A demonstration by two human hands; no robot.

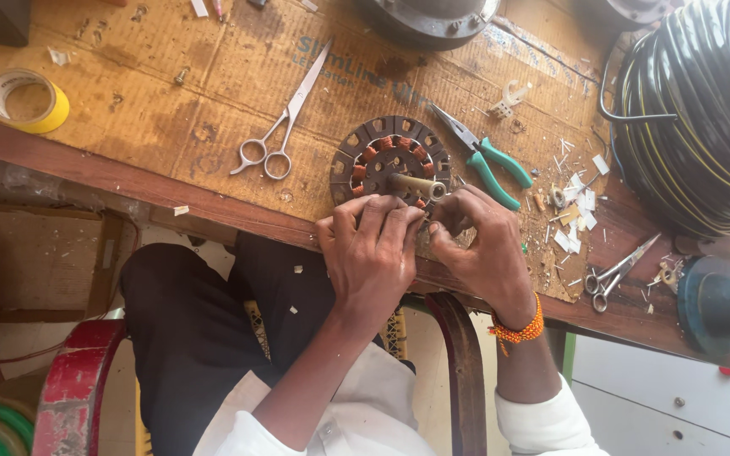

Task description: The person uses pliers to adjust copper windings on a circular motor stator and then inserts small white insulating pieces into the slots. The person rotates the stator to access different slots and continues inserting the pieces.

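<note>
Both your hands are gripping the motor core.
At frame centre, your left hand (372,245) and right hand (476,245) are pinching the motor core (390,160) at the bench (128,110) edge.

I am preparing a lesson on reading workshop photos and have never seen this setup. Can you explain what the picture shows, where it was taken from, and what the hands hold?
The one picture comes from a camera on the worker's head, looking down. The left hand and right hand both grip a round motor stator with copper windings and a metal shaft, at the edge of a cardboard-covered workbench. Nearby lie large scissors, green-handled pliers, small scissors, a yellow tape roll, white paper scraps and a coil of black cable.
</note>
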